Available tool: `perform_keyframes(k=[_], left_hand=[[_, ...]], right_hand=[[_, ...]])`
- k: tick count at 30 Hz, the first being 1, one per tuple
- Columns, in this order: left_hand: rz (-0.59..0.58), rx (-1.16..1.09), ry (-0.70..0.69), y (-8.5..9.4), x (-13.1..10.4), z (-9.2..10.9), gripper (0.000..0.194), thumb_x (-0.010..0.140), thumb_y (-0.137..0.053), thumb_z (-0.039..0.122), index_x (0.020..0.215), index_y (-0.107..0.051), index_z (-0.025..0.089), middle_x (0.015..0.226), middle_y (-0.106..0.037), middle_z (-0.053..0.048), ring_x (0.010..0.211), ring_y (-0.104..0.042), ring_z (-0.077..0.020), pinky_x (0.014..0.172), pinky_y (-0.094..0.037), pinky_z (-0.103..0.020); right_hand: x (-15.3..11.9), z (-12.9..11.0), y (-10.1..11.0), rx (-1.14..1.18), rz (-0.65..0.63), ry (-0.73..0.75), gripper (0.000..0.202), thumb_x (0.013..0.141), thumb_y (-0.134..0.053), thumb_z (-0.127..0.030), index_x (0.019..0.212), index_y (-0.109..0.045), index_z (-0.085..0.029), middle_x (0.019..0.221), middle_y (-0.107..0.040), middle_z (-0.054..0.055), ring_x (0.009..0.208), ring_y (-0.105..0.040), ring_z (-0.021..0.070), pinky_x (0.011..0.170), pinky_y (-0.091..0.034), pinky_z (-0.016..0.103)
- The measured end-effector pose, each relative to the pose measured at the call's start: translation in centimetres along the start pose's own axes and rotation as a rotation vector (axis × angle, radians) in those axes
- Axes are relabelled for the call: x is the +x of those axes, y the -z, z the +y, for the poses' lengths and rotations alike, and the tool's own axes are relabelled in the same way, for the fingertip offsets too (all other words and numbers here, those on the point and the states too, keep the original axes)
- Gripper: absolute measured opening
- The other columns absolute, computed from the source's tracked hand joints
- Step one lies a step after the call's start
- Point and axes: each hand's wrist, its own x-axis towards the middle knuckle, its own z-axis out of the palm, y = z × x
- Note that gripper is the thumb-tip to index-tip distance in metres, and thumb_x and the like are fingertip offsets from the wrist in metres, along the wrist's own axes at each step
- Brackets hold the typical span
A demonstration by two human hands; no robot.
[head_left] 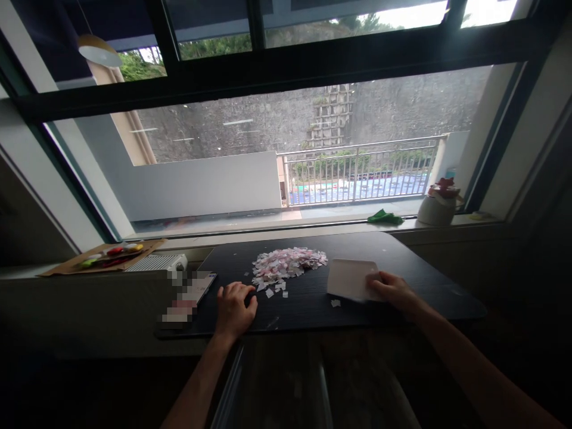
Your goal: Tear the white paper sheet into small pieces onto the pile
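A heap of small white and pinkish paper pieces [288, 263] lies in the middle of the dark table [304, 313]. My left hand [235, 305] rests at the heap's near left edge, fingers loosely bent and apart, with no object visible in it. A few loose pieces [277, 290] lie just right of its fingertips. My right hand [393, 289] grips the right edge of a shallow white tray [348, 279], thumb on its face. The tray is right of the heap, tilted toward me. Below it lies one more scrap [335, 303].
A phone or flat papers [196, 295], partly blurred out, lie at the table's left edge. On the sill are a green cloth [385, 218], a white pot [435, 205], and brown cardboard [67, 265] with colourful items. A window stands behind the table.
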Motion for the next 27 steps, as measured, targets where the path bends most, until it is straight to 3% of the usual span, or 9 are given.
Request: perform_keyframes(k=[5, 11, 19, 22, 27], left_hand=[[0.018, 0.008, -0.007, -0.1, 0.0, -0.1, 0.021, 0.075, -0.050, 0.027, 0.087, -0.067, 0.023, 0.096, -0.069, -0.006, 0.107, -0.054, -0.0276, 0.099, -0.028, -0.050], [0.007, 0.018, -0.004, 0.0, 0.0, -0.2, 0.022, 0.075, -0.049, 0.027, 0.087, -0.067, 0.022, 0.096, -0.069, -0.007, 0.107, -0.054, -0.0284, 0.099, -0.029, -0.051], [0.016, 0.004, 0.002, 0.0, 0.1, 0.0, 0.021, 0.075, -0.050, 0.026, 0.086, -0.067, 0.023, 0.094, -0.069, -0.006, 0.107, -0.054, -0.0277, 0.099, -0.028, -0.050], [0.007, 0.000, 0.018, 0.1, 0.0, 0.2, 0.020, 0.075, -0.050, 0.026, 0.086, -0.067, 0.023, 0.095, -0.069, -0.007, 0.107, -0.054, -0.0281, 0.100, -0.028, -0.050], [-0.010, -0.012, 0.032, 0.3, 0.0, 0.5, 0.020, 0.075, -0.050, 0.024, 0.086, -0.066, 0.023, 0.096, -0.069, -0.006, 0.108, -0.053, -0.0271, 0.101, -0.027, -0.050]], right_hand=[[-0.1, 0.8, 2.2, -0.011, -0.152, -0.030, 0.021, 0.056, -0.066, -0.034, 0.068, -0.064, -0.017, 0.066, -0.067, 0.002, 0.064, -0.060, 0.0178, 0.060, -0.046, 0.028], [-0.4, 1.1, 2.9, 0.021, -0.290, -0.062, 0.034, 0.051, -0.073, -0.042, 0.071, -0.065, -0.016, 0.068, -0.068, 0.002, 0.064, -0.060, 0.0174, 0.061, -0.045, 0.028], [-2.0, 1.1, 4.4, 0.085, -0.287, -0.029, 0.038, 0.050, -0.074, -0.047, 0.072, -0.067, -0.016, 0.074, -0.070, 0.004, 0.067, -0.062, 0.0184, 0.063, -0.047, 0.029], [-1.8, 0.5, 3.5, 0.080, -0.208, 0.031, 0.037, 0.055, -0.071, -0.046, 0.077, -0.068, -0.016, 0.075, -0.070, 0.004, 0.067, -0.062, 0.0188, 0.061, -0.048, 0.029], [-1.0, -1.6, -0.9, 0.051, -0.169, 0.157, 0.029, 0.060, -0.066, -0.041, 0.075, -0.066, -0.017, 0.069, -0.067, 0.002, 0.063, -0.059, 0.0165, 0.058, -0.046, 0.028]])
